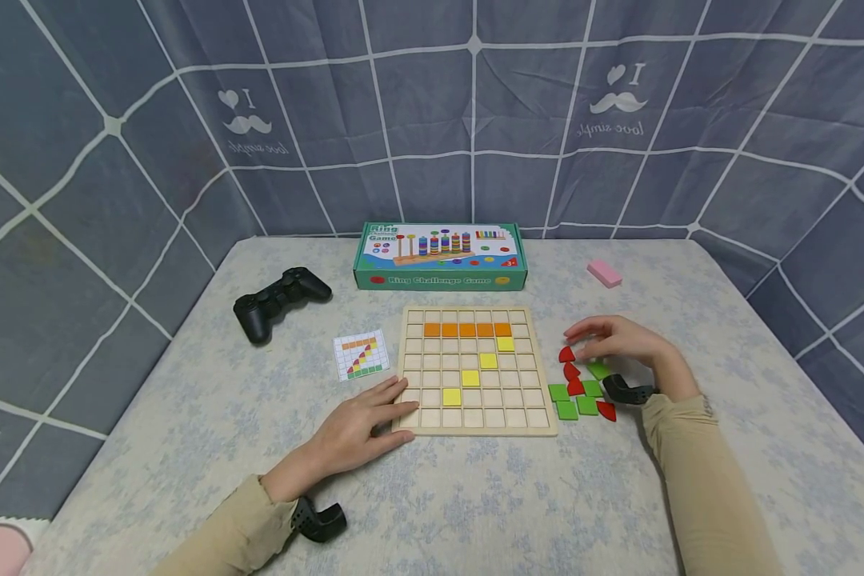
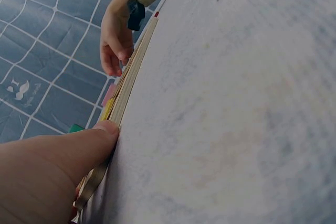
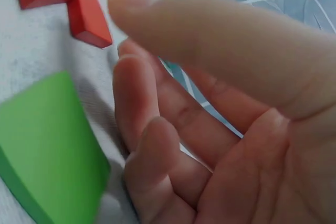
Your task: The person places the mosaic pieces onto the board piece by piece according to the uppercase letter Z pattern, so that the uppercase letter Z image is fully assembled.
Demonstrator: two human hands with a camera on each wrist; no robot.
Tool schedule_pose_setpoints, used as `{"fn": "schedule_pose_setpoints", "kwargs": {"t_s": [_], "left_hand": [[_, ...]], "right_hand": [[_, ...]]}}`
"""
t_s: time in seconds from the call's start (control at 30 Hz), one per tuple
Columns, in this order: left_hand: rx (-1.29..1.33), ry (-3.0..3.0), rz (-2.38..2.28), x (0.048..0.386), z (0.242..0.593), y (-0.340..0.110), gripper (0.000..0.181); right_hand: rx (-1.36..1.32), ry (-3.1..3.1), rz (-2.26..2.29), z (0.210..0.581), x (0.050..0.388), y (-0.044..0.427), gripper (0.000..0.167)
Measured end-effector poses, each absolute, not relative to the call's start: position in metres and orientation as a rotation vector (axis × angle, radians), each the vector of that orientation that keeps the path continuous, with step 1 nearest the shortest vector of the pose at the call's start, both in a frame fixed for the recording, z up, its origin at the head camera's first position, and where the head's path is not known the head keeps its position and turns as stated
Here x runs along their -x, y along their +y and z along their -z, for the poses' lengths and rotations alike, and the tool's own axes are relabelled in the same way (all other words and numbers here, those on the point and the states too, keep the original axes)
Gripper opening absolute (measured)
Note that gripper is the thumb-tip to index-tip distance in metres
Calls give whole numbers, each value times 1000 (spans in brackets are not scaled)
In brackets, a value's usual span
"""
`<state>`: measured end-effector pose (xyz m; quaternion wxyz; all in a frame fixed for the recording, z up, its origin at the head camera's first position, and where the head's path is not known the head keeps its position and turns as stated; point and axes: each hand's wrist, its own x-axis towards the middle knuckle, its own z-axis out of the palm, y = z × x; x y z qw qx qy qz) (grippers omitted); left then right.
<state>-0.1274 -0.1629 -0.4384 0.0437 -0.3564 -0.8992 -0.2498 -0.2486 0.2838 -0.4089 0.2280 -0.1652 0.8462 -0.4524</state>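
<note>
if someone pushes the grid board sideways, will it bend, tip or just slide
The grid board is probably stiff: its edge looks straight in the left wrist view. It seems unlikely to tip, lying flat and wide on the table; sliding is likelier. The left hand touching its side may hold it back somewhat.

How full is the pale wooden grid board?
Partly: five orange square tiles form a row, four yellow square tiles a diagonal; other visible cells are bare.

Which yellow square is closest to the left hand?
The lowest, leftmost yellow square; the other three yellow squares step diagonally up, away from the left hand.
</note>
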Motion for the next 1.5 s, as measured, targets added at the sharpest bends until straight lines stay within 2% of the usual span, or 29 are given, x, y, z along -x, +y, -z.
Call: {"fn": "schedule_pose_setpoints", "kwargs": {"t_s": [0.37, 0.87, 1.13, 1.5], "left_hand": [[1084, -2748, 765, 128, 438, -164, 47], [1081, -2744, 779, 128, 438, -165, 46], [1077, -2739, 769, 127, 439, -165, 46], [1091, -2750, 764, 128, 440, -164, 47]], "right_hand": [[505, 2449, 1136, 410, 252, 271, 33], [526, 2445, 1074, 395, 253, 251, 21], [592, 2516, 1127, 383, 260, 207, 23], [705, 2541, 915, 387, 274, 153, 14]]}}
